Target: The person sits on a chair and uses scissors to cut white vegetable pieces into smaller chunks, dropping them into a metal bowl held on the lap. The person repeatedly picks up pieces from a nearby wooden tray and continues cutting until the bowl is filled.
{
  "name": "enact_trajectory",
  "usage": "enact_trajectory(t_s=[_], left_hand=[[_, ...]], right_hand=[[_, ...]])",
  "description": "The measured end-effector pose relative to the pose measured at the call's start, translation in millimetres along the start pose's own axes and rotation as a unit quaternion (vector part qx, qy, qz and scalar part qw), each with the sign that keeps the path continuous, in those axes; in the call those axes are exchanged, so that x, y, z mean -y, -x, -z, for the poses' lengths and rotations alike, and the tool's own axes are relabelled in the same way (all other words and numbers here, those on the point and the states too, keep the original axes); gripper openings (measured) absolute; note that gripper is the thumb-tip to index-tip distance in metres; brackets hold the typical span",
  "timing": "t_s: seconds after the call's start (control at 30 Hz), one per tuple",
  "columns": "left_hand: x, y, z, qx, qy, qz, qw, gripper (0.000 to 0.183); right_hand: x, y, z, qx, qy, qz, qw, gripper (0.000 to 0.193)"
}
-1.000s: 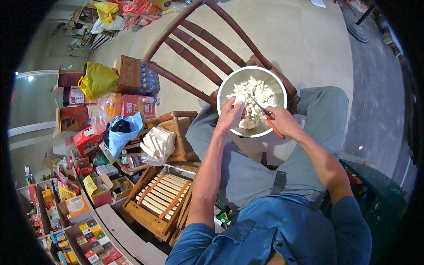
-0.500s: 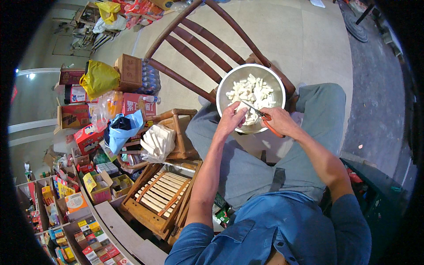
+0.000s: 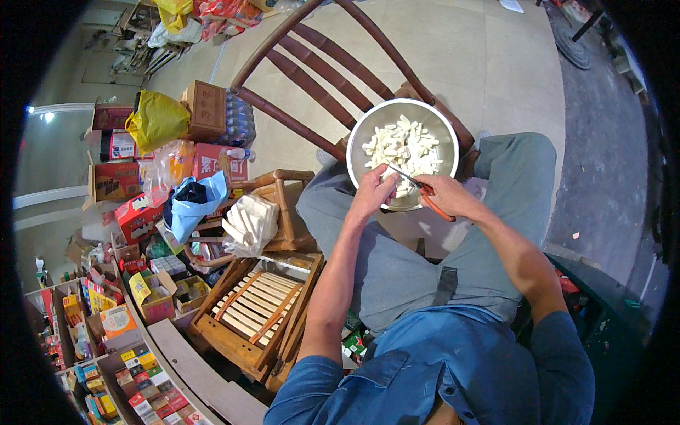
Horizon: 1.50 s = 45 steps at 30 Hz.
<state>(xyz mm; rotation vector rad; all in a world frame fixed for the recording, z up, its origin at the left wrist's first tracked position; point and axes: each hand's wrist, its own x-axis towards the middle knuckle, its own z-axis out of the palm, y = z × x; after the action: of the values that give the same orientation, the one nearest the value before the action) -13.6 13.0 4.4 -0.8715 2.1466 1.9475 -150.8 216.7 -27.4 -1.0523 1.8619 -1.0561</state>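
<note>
A round steel bowl (image 3: pixel 451 134) holds a heap of short white cut pieces (image 3: pixel 401 142), their kind not plain to me. Over its near rim, my left hand (image 3: pixel 374 190) is closed in a pinch on a white strip, mostly hidden by the fingers. My right hand (image 3: pixel 450 196) grips scissors (image 3: pixel 438 205) with orange-red handles; their blades point left over the bowl, close to my left fingertips. On a wooden seat to the left lies a clear plastic bag (image 3: pixel 249 225) of longer white strips.
The bowl rests on a brown wooden chair (image 3: pixel 312 76) in front of my knees. A folding slatted wooden chair (image 3: pixel 258 306) stands at left, beside shelves of small boxes (image 3: pixel 152 382). Cartons (image 3: pixel 205 108), bottles (image 3: pixel 239 120) and a blue bag (image 3: pixel 198 205) crowd the left side.
Both hands stay over the bowl's near rim with the scissors between them, nearly unmoved. The view has shifted slightly, and the bowl sits a touch higher in it.
</note>
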Motion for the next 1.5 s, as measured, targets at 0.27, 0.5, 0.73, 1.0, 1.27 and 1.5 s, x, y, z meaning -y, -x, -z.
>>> enact_trajectory(t_s=[0.27,0.5,0.73,1.0,1.27,1.5], left_hand=[[5,4,6,-0.014,0.062,0.011,0.998,0.019],[1,4,-2,-0.005,-0.028,0.006,1.0,0.02],[1,5,2,-0.033,-0.026,-0.004,0.999,0.025],[12,-1,-1,-0.017,-0.046,0.019,0.999,0.022],[-17,7,-1,-0.03,-0.021,0.049,0.998,0.016],[5,-1,-1,-0.019,0.002,0.056,0.998,0.01]], right_hand=[[40,3,25,0.117,-0.188,-0.229,0.948,0.036],[9,4,0,0.014,0.004,0.001,1.0,0.04],[33,3,25,0.123,-0.215,-0.224,0.942,0.043],[20,4,3,0.011,0.055,-0.024,0.998,0.039],[15,2,18,0.115,-0.105,-0.109,0.982,0.033],[23,-2,11,0.065,0.061,-0.058,0.994,0.049]])
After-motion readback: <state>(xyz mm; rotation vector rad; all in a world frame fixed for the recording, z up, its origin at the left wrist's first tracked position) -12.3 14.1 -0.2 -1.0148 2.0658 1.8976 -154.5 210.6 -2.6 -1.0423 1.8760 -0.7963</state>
